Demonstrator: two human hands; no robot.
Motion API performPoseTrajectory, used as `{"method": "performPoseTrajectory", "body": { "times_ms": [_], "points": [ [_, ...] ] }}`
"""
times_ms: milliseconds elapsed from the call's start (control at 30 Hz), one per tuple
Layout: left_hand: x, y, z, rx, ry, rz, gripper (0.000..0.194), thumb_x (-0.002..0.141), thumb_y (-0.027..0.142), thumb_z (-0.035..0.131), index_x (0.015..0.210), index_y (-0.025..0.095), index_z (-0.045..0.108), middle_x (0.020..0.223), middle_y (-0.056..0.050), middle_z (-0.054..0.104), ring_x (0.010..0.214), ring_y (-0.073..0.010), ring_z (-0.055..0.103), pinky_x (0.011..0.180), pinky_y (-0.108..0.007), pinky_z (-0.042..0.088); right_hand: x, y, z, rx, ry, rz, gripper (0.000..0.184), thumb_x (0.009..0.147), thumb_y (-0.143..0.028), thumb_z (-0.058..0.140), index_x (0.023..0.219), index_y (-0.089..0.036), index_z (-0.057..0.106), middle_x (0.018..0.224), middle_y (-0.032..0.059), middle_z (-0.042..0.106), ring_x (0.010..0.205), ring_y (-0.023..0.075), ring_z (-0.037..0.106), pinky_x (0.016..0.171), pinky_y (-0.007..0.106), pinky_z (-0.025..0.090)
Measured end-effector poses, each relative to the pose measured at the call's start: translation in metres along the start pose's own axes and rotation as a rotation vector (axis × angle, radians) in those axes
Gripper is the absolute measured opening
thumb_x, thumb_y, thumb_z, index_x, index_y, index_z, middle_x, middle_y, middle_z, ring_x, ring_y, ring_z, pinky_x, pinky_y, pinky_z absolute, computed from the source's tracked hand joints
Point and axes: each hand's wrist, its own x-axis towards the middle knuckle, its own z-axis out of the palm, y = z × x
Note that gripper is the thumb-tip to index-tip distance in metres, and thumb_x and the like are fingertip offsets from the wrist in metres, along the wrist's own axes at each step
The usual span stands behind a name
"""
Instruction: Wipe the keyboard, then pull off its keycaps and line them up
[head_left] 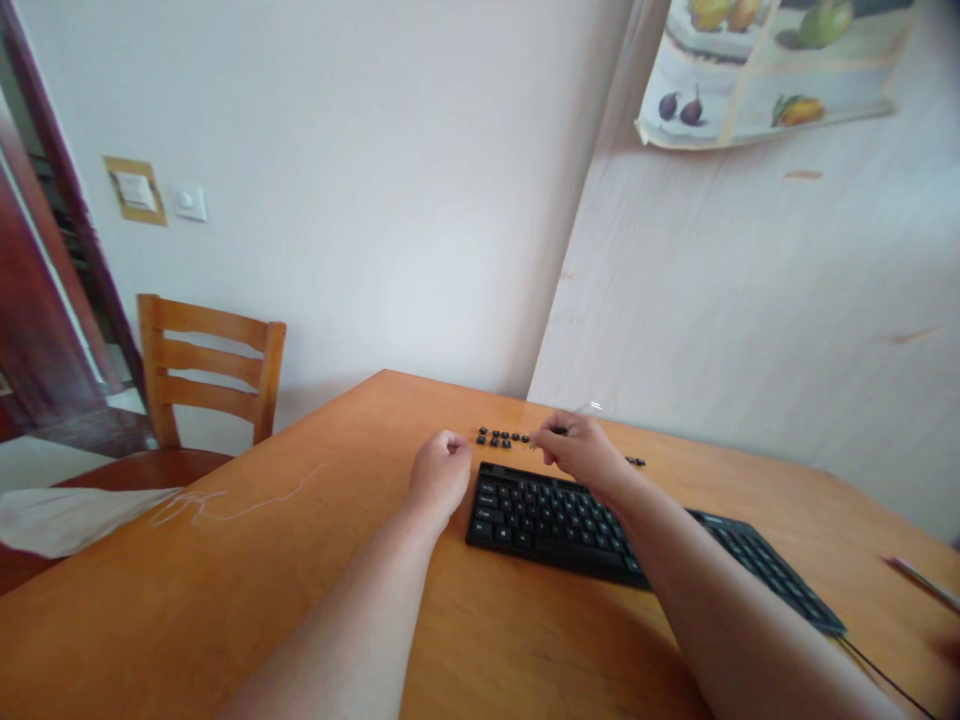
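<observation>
My left hand (441,470) is closed in a loose fist at the left end of a black keyboard (540,545), just above the table. Whether anything is inside its fingers is hidden. Over the keyboard's back edge, my right hand (576,448) pinches a thin wire tool (595,405), whose shiny end sticks out behind the fingers. A small dark part shows between those fingers. Behind the keyboard, several loose black keycaps (496,440) lie in two rows, near the right fingertips. Two more keycaps (636,461) lie further right. My right forearm covers part of the keyboard.
The wooden table (360,610) meets the wall at the back. A white bag (71,518) with a loose string lies over its left edge by a wooden chair (214,365). A pen-like stick (926,583) is at the right; the keyboard cable (885,675) runs off the front right.
</observation>
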Motion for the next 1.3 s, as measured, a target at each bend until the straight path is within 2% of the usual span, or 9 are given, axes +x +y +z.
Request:
{"method": "performPoseTrajectory", "body": {
  "times_ms": [133, 300, 567, 800, 933, 1100, 1300],
  "points": [
    [-0.001, 0.0, 0.001, 0.029, -0.015, 0.039, 0.013, 0.079, 0.021, 0.056, 0.085, 0.019, 0.066, 0.086, -0.005, 0.072, 0.083, -0.0198, 0.064, 0.073, -0.028, 0.044, -0.01, 0.004, 0.003, 0.029, -0.109, -0.001, 0.026, 0.077, -0.042, 0.062, 0.074, -0.017, 0.06, 0.057, -0.0006, 0.06, 0.047, 0.009, 0.044, 0.046, 0.021, 0.03],
    [-0.001, -0.001, 0.002, 0.085, -0.061, 0.07, 0.012, 0.078, 0.022, 0.056, 0.083, 0.02, 0.067, 0.083, -0.005, 0.071, 0.078, -0.0197, 0.064, 0.069, -0.028, 0.044, -0.012, 0.009, 0.009, -0.119, -0.117, -0.036, 0.036, 0.084, -0.049, 0.055, 0.066, -0.018, 0.058, 0.054, -0.0005, 0.059, 0.047, 0.0096, 0.047, 0.047, 0.022, 0.032],
    [-0.006, 0.001, 0.007, 0.103, -0.136, 0.126, 0.014, 0.079, 0.022, 0.056, 0.087, 0.021, 0.067, 0.082, -0.004, 0.071, 0.077, -0.0196, 0.064, 0.069, -0.028, 0.044, -0.019, 0.0, 0.015, -0.314, -0.069, -0.103, 0.034, 0.085, -0.042, 0.054, 0.061, -0.019, 0.054, 0.053, 0.0004, 0.058, 0.051, 0.012, 0.051, 0.05, 0.024, 0.03],
    [-0.013, 0.007, 0.009, 0.147, -0.166, 0.209, 0.014, 0.078, 0.019, 0.056, 0.086, 0.022, 0.067, 0.085, -0.005, 0.072, 0.081, -0.0203, 0.064, 0.072, -0.029, 0.045, -0.02, 0.005, 0.028, -0.393, -0.065, -0.196, 0.025, 0.087, -0.034, 0.051, 0.068, -0.019, 0.057, 0.066, 0.0041, 0.065, 0.064, 0.0151, 0.057, 0.06, 0.024, 0.036],
    [-0.013, 0.007, 0.01, 0.168, -0.169, 0.25, 0.014, 0.08, 0.019, 0.055, 0.087, 0.022, 0.067, 0.089, -0.005, 0.072, 0.083, -0.0204, 0.064, 0.073, -0.029, 0.044, -0.021, 0.006, 0.033, -0.445, -0.049, -0.196, 0.022, 0.086, -0.031, 0.05, 0.07, -0.019, 0.058, 0.068, 0.0055, 0.066, 0.066, 0.0161, 0.058, 0.062, 0.025, 0.036],
    [-0.017, 0.009, 0.01, 0.161, -0.188, 0.292, 0.015, 0.08, 0.018, 0.055, 0.087, 0.022, 0.067, 0.089, -0.005, 0.072, 0.084, -0.02, 0.065, 0.075, -0.028, 0.044, -0.02, 0.009, 0.034, -0.391, -0.02, -0.139, 0.02, 0.083, -0.032, 0.053, 0.07, -0.019, 0.06, 0.067, 0.0045, 0.065, 0.065, 0.0163, 0.058, 0.06, 0.024, 0.036],
    [-0.022, 0.012, 0.011, 0.147, -0.291, 0.34, 0.013, 0.079, 0.018, 0.054, 0.082, 0.023, 0.066, 0.082, -0.003, 0.07, 0.078, -0.0185, 0.063, 0.071, -0.027, 0.044, -0.017, 0.017, 0.031, -0.138, -0.007, -0.009, 0.02, 0.08, -0.03, 0.05, 0.065, -0.019, 0.057, 0.052, -0.0005, 0.056, 0.052, 0.0126, 0.052, 0.051, 0.023, 0.034]
  ]
}}
